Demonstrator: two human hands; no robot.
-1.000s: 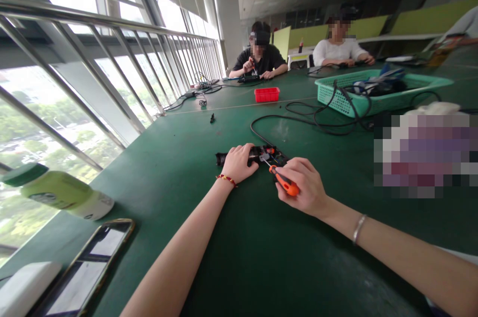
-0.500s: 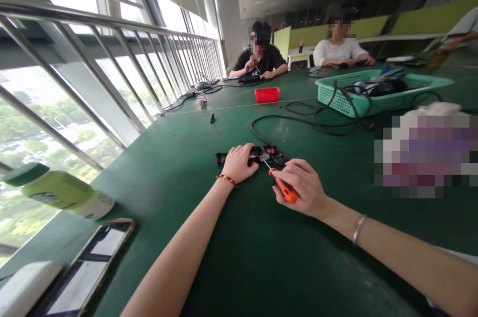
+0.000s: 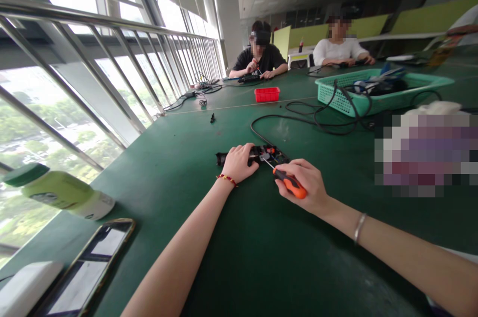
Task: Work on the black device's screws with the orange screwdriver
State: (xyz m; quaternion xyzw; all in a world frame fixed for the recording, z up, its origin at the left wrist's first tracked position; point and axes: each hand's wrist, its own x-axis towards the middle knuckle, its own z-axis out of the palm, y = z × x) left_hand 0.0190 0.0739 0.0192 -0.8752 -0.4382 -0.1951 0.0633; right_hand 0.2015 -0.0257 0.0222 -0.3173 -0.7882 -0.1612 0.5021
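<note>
A black corded appliance lies on the green table, its inside exposed at the right end, where a small grey part and red and blue bits show. I cannot tell what kind of appliance it is. Wrapped over its middle is my left hand, pressing it to the table. My right hand grips an orange-and-black screwdriver by the handle. The screwdriver's shaft slants left and its tip meets the grey part inside the appliance. A black cable curves away from the appliance's right end.
A red tray and a teal basket with cables stand farther back. A small black piece lies nearer. At left are a green bottle and a phone. Two people sit across the table.
The screwdriver's handle has swung to the right and its shaft slants lower, with my right hand shifted slightly along with it. My left hand and the appliance have stayed in place.
</note>
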